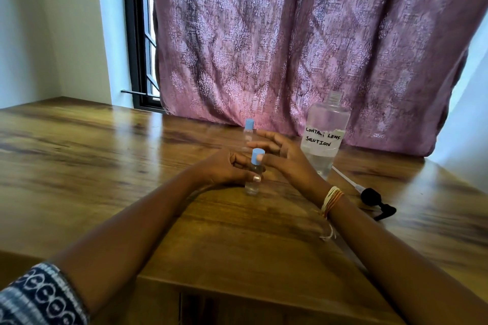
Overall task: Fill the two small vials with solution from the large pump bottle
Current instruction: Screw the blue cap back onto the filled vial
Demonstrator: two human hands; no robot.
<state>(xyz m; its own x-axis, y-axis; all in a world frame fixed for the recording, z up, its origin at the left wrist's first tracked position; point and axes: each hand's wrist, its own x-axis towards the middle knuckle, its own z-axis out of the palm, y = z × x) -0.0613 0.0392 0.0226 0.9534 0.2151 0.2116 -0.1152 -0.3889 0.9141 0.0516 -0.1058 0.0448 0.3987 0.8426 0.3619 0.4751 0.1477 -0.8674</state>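
A small clear vial (253, 185) with a blue cap stands upright on the wooden table (105, 166), liquid in its lower part. My left hand (224, 169) grips its body, a fingertip resting on the cap. Just beyond it my right hand (280, 152) hovers with fingers spread, holding nothing. A second blue-capped vial (248, 126) stands behind my right hand, partly hidden. The large clear bottle (323, 134), labelled "contact lens solution", stands to the right with its neck uncovered. Its black pump head (375, 202) with a white tube lies on the table beside it.
A pink patterned curtain (303, 34) hangs down to the table's far edge behind the bottle. A dark window frame (137, 34) and white wall are at the left. The table's front edge runs just below my forearms.
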